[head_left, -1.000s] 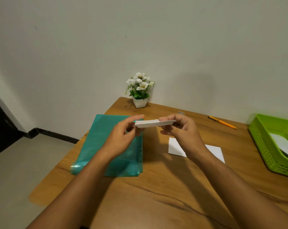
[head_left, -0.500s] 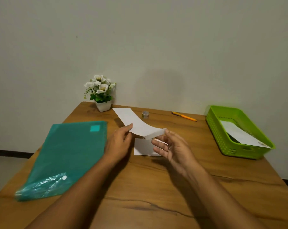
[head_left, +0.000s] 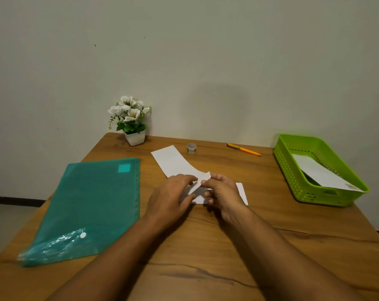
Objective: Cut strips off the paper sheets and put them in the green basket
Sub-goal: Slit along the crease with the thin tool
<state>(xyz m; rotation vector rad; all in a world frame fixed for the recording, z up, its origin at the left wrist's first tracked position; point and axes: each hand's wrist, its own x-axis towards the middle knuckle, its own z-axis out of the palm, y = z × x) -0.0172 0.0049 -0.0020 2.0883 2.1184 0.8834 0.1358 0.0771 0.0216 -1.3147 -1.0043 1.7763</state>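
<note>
A white paper strip (head_left: 173,161) curves from the far middle of the wooden table (head_left: 206,246) toward me, its near end pinched between both hands. My left hand (head_left: 171,196) grips it from the left and my right hand (head_left: 223,192) from the right, fingertips almost touching. Under the hands lies another white paper piece (head_left: 241,192), flat on the table. The green basket (head_left: 301,181) stands at the right edge with a white strip (head_left: 321,174) leaning inside it.
A teal plastic sleeve (head_left: 90,205) lies at the left. A small white pot of white flowers (head_left: 132,120) stands at the back by the wall. A roll of tape (head_left: 191,148) and an orange pen (head_left: 245,149) lie at the back.
The view swung right and down. The strip dropped from raised in front of me to the table, and my right hand closed onto its near end beside my left.
</note>
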